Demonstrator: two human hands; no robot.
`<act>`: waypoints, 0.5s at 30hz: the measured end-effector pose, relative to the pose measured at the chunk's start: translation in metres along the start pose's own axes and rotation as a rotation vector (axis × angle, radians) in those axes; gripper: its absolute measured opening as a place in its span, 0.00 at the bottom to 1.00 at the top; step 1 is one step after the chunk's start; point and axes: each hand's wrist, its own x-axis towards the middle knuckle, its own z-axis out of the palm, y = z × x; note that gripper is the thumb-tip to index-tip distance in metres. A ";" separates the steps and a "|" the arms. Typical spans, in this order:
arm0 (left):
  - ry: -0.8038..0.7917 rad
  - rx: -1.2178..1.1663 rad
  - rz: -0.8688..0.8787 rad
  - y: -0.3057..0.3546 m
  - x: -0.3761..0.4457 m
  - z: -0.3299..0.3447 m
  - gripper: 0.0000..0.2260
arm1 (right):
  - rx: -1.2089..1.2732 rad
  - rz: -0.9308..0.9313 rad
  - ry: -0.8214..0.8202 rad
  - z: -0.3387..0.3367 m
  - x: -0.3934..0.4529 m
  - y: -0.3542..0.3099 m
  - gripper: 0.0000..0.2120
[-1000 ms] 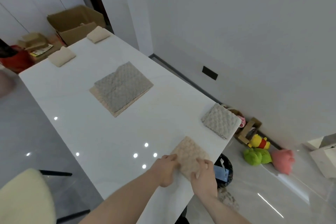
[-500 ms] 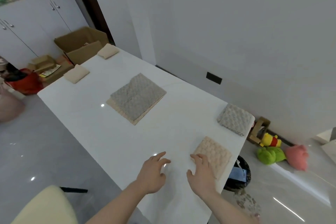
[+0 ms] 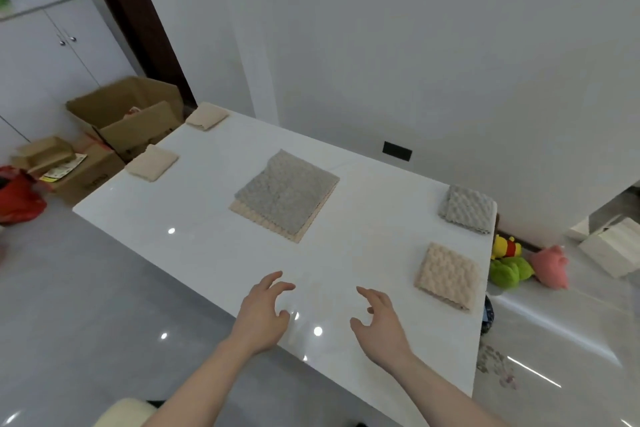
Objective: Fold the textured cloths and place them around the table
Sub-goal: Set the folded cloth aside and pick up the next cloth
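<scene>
My left hand and right hand hover over the glossy white table, fingers loosely spread and slightly curled, holding nothing. A folded beige cloth with a bumpy, quilted surface lies flat near the right edge, apart from my right hand. Beyond it sits a folded grey cloth of the same pebbled weave. In the middle, an unfolded grey square rests on a beige one. Two smoother cream folded cloths lie at the far end.
</scene>
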 end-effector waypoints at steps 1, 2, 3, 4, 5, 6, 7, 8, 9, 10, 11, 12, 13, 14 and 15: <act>0.011 -0.005 0.004 -0.003 0.000 -0.005 0.23 | 0.011 0.002 0.000 0.001 0.001 -0.006 0.28; 0.030 -0.013 0.005 -0.006 0.000 -0.011 0.23 | 0.018 -0.001 -0.001 0.003 0.003 -0.013 0.28; 0.049 -0.025 0.001 -0.009 0.000 -0.018 0.23 | 0.021 -0.009 -0.003 0.004 0.007 -0.021 0.28; 0.063 -0.037 -0.005 -0.012 -0.001 -0.023 0.23 | 0.025 -0.021 -0.007 0.007 0.012 -0.029 0.28; 0.074 -0.044 -0.010 -0.016 -0.002 -0.029 0.23 | 0.029 -0.036 -0.013 0.011 0.018 -0.037 0.27; 0.086 -0.047 -0.016 -0.021 -0.003 -0.034 0.23 | 0.030 -0.052 -0.023 0.016 0.023 -0.045 0.27; 0.100 -0.048 -0.020 -0.026 -0.004 -0.040 0.23 | 0.028 -0.072 -0.033 0.022 0.029 -0.053 0.27; 0.115 -0.046 -0.025 -0.032 -0.004 -0.046 0.23 | 0.024 -0.091 -0.046 0.029 0.035 -0.061 0.26; 0.129 -0.039 -0.032 -0.039 -0.003 -0.052 0.23 | 0.020 -0.103 -0.061 0.036 0.042 -0.068 0.26; 0.140 -0.029 -0.041 -0.045 -0.001 -0.059 0.23 | 0.017 -0.105 -0.073 0.043 0.047 -0.075 0.26; 0.141 -0.017 -0.051 -0.052 0.001 -0.066 0.23 | 0.018 -0.098 -0.083 0.050 0.052 -0.082 0.26; 0.138 -0.012 -0.058 -0.059 0.005 -0.072 0.23 | 0.021 -0.097 -0.089 0.057 0.057 -0.087 0.26; 0.132 -0.011 -0.055 -0.066 0.010 -0.079 0.23 | 0.022 -0.104 -0.091 0.064 0.062 -0.092 0.26; 0.123 -0.006 -0.047 -0.074 0.017 -0.086 0.23 | 0.019 -0.110 -0.086 0.069 0.067 -0.097 0.26; 0.113 0.000 -0.036 -0.080 0.027 -0.094 0.23 | 0.017 -0.109 -0.071 0.074 0.074 -0.103 0.26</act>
